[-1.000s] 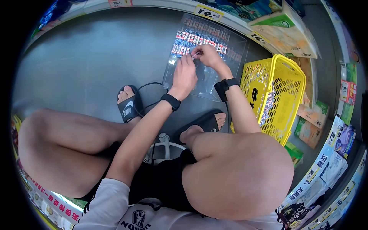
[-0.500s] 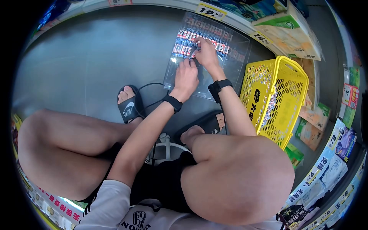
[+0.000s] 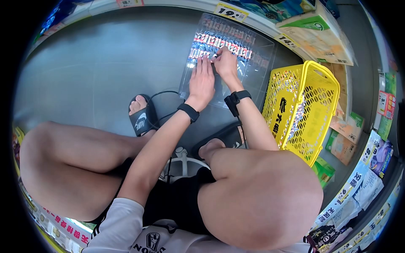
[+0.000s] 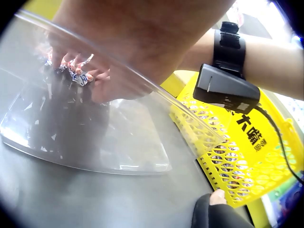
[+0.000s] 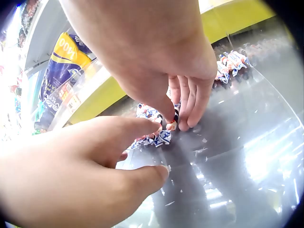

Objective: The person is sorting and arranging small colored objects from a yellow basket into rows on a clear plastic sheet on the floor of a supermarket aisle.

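Rows of wrapped candies [image 3: 211,41] in red, white and blue lie inside a clear plastic box [image 3: 184,86] on the floor. My left hand [image 3: 201,86] reaches into the box from the near side, its fingers extended to the lower row. The right wrist view shows the left hand [image 5: 80,166] with its index fingertip touching the candies [image 5: 145,141], the thumb apart. Just beside it, my right hand [image 5: 161,57] pinches a candy [image 5: 171,125] between thumb and fingers. In the left wrist view, the box wall [image 4: 118,61] crosses in front of the left hand [image 4: 118,42].
A yellow basket [image 3: 284,99] with more candies stands right of the box. Store shelves with price tags [image 3: 231,12] run behind and to the right, packages [image 3: 318,31] on them. My sandalled feet [image 3: 143,114] and a cable [image 3: 164,92] are close to the box.
My right hand moved from the rows down toward the left fingertips. My left hand's fingers have stretched farther forward onto the lower row.
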The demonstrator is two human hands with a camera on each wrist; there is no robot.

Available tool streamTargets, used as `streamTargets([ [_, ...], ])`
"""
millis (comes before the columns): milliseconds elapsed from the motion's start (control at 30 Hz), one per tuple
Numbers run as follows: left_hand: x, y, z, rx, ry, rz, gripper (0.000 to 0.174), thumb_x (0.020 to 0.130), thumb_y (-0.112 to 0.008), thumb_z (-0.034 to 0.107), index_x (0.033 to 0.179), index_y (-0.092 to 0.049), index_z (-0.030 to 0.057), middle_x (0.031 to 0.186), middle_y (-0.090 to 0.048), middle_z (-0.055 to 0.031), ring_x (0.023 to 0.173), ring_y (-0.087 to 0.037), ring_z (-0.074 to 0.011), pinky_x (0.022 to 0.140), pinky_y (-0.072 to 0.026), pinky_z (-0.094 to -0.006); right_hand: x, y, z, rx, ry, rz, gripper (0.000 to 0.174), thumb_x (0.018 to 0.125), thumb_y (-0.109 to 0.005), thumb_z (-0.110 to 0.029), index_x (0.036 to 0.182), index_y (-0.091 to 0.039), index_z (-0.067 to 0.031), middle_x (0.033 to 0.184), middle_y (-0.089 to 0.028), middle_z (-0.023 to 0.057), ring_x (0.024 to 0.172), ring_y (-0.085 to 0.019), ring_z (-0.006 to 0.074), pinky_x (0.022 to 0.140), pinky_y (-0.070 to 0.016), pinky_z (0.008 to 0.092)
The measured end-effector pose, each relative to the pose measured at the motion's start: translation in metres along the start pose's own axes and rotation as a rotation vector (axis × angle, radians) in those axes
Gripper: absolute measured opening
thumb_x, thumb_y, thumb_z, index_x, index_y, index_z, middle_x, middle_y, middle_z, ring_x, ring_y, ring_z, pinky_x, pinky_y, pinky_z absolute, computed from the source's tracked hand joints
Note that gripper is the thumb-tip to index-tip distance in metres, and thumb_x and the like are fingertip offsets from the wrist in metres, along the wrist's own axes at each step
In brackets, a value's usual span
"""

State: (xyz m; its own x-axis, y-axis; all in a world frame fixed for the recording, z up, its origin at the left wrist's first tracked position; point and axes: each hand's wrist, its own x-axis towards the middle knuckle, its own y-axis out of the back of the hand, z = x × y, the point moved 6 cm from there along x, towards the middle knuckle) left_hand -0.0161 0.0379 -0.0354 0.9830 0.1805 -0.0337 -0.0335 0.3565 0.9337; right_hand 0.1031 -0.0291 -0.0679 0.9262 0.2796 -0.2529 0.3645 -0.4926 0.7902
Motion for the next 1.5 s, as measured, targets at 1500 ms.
streamTargets([
  [1500, 0.001, -0.008, -0.004, 0.062, 0.024, -0.073, 0.079, 0.081, -0.069, 0.006, 0.153, -0.038, -0.0079, 0.162, -0.036, -0.0238, 0.154, -0.033, -0.0362, 0.122, -0.0360, -0.0473, -0.009, -0.004, -0.015, 0.194, 0.078, 0.050, 0.024, 0.080, -0.075, 0.001, 0.102, -0.064, -0.0027, 0.099, -0.072, 0.0182, 0.095, -0.071, 0.0383, 0.083, -0.0567, 0.0467],
])
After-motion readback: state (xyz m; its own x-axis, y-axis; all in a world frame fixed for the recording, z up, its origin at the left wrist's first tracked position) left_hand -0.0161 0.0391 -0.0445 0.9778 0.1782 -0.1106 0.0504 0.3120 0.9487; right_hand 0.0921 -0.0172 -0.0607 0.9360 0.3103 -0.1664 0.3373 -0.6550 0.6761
